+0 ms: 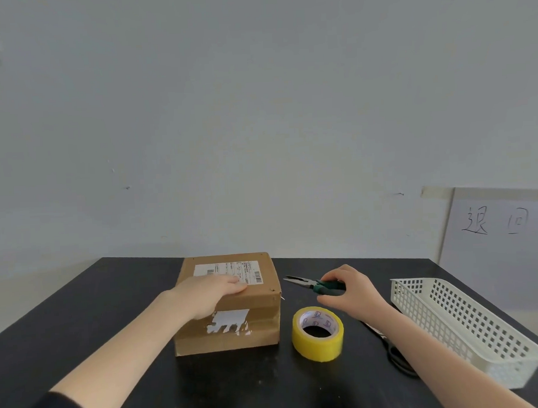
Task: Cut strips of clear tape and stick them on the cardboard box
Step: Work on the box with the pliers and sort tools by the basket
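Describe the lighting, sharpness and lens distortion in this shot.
Head view: soft, even light, only faint shadows beside the brown cardboard box and yellow tape roll; no harsh glare on the black tabletop; wide-angle stretch at the white perforated plastic basket; the right hand and green-handled pliers look sharp.

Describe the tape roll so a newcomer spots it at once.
On the black table, look just right of the cardboard box, near its front corner. The tape roll lies flat there, hole upward: the only round, yellow thing in view.
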